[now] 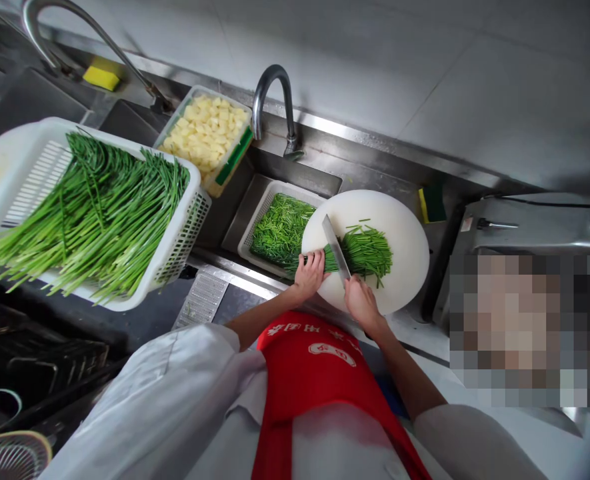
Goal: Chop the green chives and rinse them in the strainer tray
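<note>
My right hand (361, 300) is wrapped round the handle of a kitchen knife (335, 248). The blade crosses a bunch of green chives (369, 253) on a round white cutting board (409, 267). At the board's left edge, my left hand (309, 272) is closed on the chives, left of the blade; part of its grip is hidden. Cut lengths lie to the right of the knife. Beside the board, a white basket (261, 211) in the sink holds chopped chives (282, 230).
A large white basket (195, 220) of long uncut chives stands at left. Behind it sits a tub of pale cubes (207, 130). A faucet (275, 73) rises over the sink. Sponges (101, 78) lie near the wall. At right is metal equipment (539, 220) and a blurred patch.
</note>
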The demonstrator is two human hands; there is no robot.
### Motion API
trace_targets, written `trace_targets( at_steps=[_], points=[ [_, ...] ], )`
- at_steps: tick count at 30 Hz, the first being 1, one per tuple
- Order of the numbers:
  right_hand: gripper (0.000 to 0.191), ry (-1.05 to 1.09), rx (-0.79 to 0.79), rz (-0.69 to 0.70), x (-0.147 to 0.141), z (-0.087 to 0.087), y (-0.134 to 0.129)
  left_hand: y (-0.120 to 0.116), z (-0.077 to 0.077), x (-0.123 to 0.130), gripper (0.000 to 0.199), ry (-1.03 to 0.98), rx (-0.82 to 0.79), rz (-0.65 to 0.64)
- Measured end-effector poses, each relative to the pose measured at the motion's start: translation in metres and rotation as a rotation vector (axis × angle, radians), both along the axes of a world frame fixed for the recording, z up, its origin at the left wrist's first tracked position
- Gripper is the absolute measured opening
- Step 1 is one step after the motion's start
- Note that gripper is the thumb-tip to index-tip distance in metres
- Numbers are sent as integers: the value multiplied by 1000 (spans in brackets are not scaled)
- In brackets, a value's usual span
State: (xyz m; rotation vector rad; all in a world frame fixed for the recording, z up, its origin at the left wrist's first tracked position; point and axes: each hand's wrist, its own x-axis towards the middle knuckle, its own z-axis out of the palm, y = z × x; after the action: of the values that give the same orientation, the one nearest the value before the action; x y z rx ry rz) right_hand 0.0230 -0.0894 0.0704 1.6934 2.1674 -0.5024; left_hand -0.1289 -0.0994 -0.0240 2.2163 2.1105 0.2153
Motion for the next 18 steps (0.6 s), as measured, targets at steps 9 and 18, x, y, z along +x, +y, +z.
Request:
trace_targets(
  at_steps=[9, 18],
  points=[
    [32, 46, 82, 54, 25, -6, 36, 6, 4, 9, 71, -13, 24, 28],
    [34, -55, 83, 109, 17, 15, -11, -14, 19, -8, 89, 37, -33, 138]
  ],
)
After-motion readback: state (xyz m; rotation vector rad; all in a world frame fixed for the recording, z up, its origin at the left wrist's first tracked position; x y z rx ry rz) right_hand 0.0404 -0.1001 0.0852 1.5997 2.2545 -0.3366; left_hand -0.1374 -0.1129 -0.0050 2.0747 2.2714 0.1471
